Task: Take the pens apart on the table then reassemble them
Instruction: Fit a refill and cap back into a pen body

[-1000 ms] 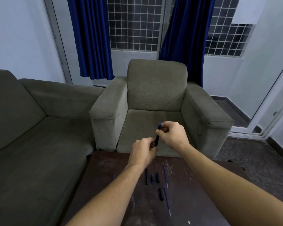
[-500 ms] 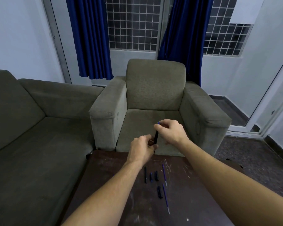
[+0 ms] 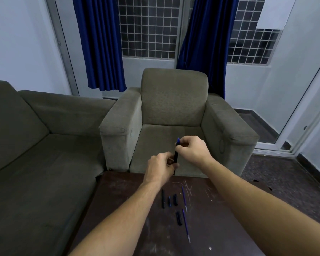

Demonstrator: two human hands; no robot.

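A dark blue pen (image 3: 176,157) stands nearly upright in the air above the far edge of the table (image 3: 129,215). My left hand (image 3: 160,168) grips its lower end and my right hand (image 3: 191,150) pinches its upper part, with the blue tip poking out above the fingers. Loose pen parts lie on the table below: a long black barrel (image 3: 163,198), a short blue piece (image 3: 169,201), a black cap (image 3: 175,199), another black piece (image 3: 178,218), and two thin blue refills (image 3: 184,198) (image 3: 186,225).
A grey armchair (image 3: 174,108) stands right behind the table, and a grey sofa (image 3: 35,145) runs along the left. Blue curtains (image 3: 100,43) and a barred window fill the back wall. A glass door (image 3: 303,108) is at the right, with dark floor beside the table.
Both hands stay on the pen. The right hand has slid slightly up the pen, and the view has shifted a little; the parts on the table lie where they were.
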